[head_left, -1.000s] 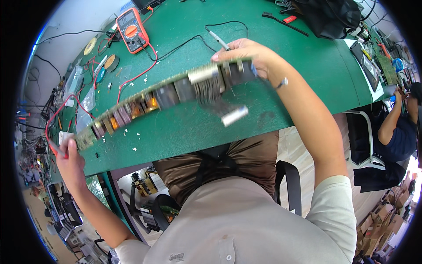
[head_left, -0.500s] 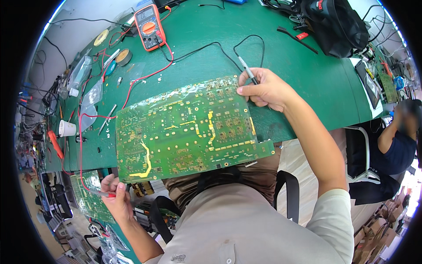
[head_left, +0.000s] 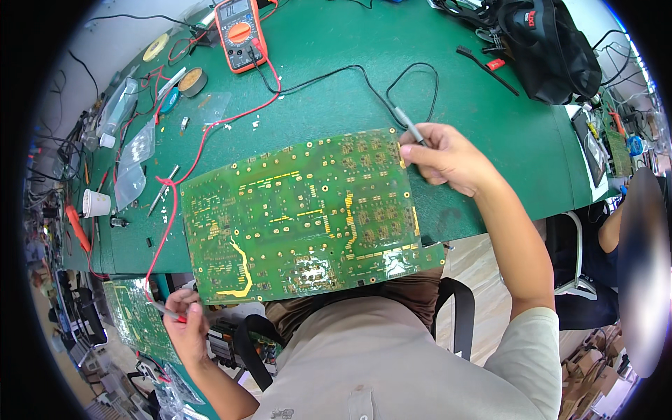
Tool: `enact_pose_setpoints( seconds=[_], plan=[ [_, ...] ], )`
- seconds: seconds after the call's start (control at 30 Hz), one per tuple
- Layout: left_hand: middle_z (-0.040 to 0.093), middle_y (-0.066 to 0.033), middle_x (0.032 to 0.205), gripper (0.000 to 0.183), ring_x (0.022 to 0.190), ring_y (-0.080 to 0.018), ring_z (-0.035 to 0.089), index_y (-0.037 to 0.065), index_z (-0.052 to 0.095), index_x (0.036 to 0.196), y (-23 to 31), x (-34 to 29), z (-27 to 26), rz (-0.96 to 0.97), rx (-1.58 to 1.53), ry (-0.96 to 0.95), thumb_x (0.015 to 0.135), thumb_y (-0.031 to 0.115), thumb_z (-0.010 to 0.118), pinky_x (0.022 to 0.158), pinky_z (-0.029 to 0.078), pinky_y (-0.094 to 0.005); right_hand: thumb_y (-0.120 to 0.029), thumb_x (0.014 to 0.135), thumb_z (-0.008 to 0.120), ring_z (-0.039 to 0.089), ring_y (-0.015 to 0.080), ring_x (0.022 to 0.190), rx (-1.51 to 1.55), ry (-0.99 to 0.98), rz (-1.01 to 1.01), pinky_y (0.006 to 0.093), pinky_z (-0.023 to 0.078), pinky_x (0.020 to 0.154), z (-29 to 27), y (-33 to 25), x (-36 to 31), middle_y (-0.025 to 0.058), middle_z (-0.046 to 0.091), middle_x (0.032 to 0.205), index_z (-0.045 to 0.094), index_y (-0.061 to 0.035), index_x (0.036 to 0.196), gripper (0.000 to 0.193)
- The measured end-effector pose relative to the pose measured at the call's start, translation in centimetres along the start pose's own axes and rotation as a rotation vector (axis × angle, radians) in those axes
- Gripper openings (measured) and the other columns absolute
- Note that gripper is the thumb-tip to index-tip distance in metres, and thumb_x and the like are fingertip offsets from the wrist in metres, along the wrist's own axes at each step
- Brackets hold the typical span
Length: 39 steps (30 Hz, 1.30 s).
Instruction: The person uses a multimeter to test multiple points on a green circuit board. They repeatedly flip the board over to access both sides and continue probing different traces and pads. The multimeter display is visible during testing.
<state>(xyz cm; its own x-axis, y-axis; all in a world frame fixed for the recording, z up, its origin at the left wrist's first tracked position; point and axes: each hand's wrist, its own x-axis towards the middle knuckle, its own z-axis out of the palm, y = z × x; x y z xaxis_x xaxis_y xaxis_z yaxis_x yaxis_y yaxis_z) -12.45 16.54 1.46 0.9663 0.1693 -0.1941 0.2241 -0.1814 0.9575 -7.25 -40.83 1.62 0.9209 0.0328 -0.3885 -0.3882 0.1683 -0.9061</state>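
Observation:
A large green circuit board (head_left: 301, 231) is held tilted over the table's front edge and my lap, its solder side with gold traces facing up. My right hand (head_left: 444, 157) pinches its upper right corner and also holds a grey and black test probe (head_left: 408, 124). At the lower left corner, my left hand (head_left: 185, 322) is closed round a red test probe (head_left: 168, 313), its thumb by the board's edge. Whether those fingers also grip the board is hard to tell. Leads run from both probes to an orange multimeter (head_left: 239, 35).
On the green table (head_left: 336, 105) lie a black brush (head_left: 488, 71), a black bag (head_left: 549, 52), a round tin (head_left: 192, 82), clear plastic bags (head_left: 134, 164) and a white cup (head_left: 96, 204). Another circuit board (head_left: 136, 318) lies at lower left. A person sits at far right.
The board has shifted slightly down and right in the picture, and its glare now falls on the lower part. Both hands keep their holds. The table items have shifted as the view moved.

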Motion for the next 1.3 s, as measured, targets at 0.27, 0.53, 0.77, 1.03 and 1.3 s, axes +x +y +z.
enact_pose_setpoints(
  seconds=[0.27,0.53,0.77,1.03,1.3],
  plan=[
    [0.049,-0.0104,0.102,0.019,0.067,-0.0124,0.038,-0.003,0.053,0.114,10.6,5.4,-1.5,0.237,-0.913,-0.463,0.111,0.015,0.053,0.058,0.037,-0.0293,-0.039,0.117,0.046,0.051,0.0082,0.066,0.58,-0.223,-0.562,0.0236,0.042,0.056,-2.1,-6.2,0.2,0.0106,0.066,0.097,0.061,-0.0053,0.096,0.042],
    [0.056,-0.0059,0.097,0.054,0.084,-0.0163,0.054,-0.004,0.059,0.132,13.8,7.7,13.1,0.425,-0.355,-0.482,0.117,0.046,0.043,0.074,0.05,-0.0324,-0.058,0.114,0.043,0.053,0.0121,0.059,-0.183,-0.046,-0.612,0.0256,0.04,0.054,1.8,-3.7,1.5,0.002,0.051,0.072,0.066,-0.0002,0.101,0.064],
    [0.069,-0.0045,0.094,0.036,0.078,-0.0093,0.063,-0.002,0.068,0.123,12.7,9.1,21.0,0.222,0.023,-0.716,0.115,0.029,0.052,0.068,0.052,-0.0269,-0.041,0.11,0.063,0.072,0.0162,0.072,-0.011,-0.083,-0.6,0.0267,0.056,0.065,2.0,-2.2,2.1,0.0074,0.068,0.078,0.071,0.0026,0.104,0.045],
    [0.069,-0.0082,0.115,0.024,0.094,-0.0097,0.066,-0.004,0.068,0.125,12.0,9.6,24.1,0.044,0.07,-0.931,0.109,0.015,0.066,0.08,0.054,-0.0249,-0.021,0.105,0.073,0.076,0.0145,0.09,-0.144,-0.135,-0.471,0.0269,0.058,0.076,2.2,-1.4,0.8,0.0082,0.076,0.094,0.069,0.0031,0.115,0.026],
    [0.079,-0.0116,0.104,0.022,0.09,-0.0162,0.074,-0.001,0.076,0.117,10.4,9.5,25.8,0.355,0.071,-0.88,0.098,0.01,0.079,0.08,0.058,-0.0284,-0.017,0.106,0.07,0.074,0.016,0.085,-0.301,-0.133,-0.529,0.0293,0.057,0.072,3.1,-0.3,0.8,0.0088,0.075,0.096,0.071,0.0016,0.11,0.019]
  ],
)
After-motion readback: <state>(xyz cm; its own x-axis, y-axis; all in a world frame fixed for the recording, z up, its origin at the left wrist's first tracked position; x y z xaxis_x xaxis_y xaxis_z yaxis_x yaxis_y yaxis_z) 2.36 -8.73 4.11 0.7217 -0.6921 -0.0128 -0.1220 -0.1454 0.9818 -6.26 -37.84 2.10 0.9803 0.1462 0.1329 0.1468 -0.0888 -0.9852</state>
